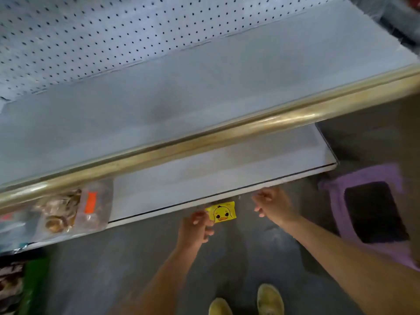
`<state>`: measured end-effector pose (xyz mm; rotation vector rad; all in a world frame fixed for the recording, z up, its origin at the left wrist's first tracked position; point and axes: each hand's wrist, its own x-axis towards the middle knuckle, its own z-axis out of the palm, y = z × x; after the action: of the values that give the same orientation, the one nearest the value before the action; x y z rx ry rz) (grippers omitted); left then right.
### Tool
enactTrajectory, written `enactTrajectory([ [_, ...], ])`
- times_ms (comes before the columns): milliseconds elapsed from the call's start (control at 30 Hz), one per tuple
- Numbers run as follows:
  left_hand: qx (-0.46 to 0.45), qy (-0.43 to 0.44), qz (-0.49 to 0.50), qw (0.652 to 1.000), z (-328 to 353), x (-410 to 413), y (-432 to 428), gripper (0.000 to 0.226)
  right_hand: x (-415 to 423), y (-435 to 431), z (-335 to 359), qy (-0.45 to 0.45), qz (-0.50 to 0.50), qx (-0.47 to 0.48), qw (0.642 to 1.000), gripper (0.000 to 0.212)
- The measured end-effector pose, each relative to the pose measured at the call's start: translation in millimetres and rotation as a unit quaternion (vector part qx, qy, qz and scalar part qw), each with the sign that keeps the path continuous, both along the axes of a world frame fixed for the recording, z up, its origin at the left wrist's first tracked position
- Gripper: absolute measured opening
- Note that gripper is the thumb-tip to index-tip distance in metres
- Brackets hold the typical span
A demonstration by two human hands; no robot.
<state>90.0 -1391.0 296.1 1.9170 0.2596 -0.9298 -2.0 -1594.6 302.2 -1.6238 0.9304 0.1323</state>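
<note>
Just below the lower shelf's front edge, my left hand (197,226) pinches the left edge of a small packet with a yellow duck label (221,211). The packet seems to be clear plastic, and its outline is faint. My right hand (271,206) is level with it, a little to the right, fingers curled toward the packet. Blur hides whether they grip the plastic. Both forearms reach in from the bottom of the view.
A white lower shelf (216,178) sits under an upper shelf with a brass-coloured front rail (204,139) and a pegboard back (91,35). Clear bags of dried goods (68,212) lie at the shelf's left. A purple stool (368,208) stands on the grey floor to the right. My yellow shoes (269,298) are below.
</note>
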Motion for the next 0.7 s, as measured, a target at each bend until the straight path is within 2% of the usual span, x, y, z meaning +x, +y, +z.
enactTrajectory([
  [100, 0.03, 0.063, 0.041, 0.997, -87, 9, 18, 0.015, 8, 20, -94, 0.045, -0.05, 0.054, 0.996, 0.03],
  [233, 0.061, 0.106, 0.075, 0.99, -192, 19, 36, 0.023, 19, 33, -201, 0.112, -0.081, 0.128, 0.982, 0.021],
  [333, 0.075, 0.095, 0.092, 0.988, -258, 28, 42, 0.024, 24, 36, -263, 0.142, -0.052, 0.118, 0.981, 0.018],
  [433, 0.074, 0.098, 0.058, 0.991, -313, 37, 41, 0.024, 36, 38, -315, 0.156, -0.032, 0.104, 0.982, 0.011],
  [533, 0.051, 0.121, 0.064, 0.989, -362, 49, 38, 0.013, 53, 41, -360, 0.154, -0.016, 0.104, 0.982, 0.009],
  [600, 0.048, 0.12, 0.074, 0.989, -392, 58, 35, 0.026, 67, 45, -386, 0.145, -0.004, 0.082, 0.986, 0.009],
  [700, 0.046, 0.127, 0.104, 0.985, -431, 68, 28, 0.06, 83, 50, -417, 0.135, -0.004, 0.066, 0.989, 0.016],
])
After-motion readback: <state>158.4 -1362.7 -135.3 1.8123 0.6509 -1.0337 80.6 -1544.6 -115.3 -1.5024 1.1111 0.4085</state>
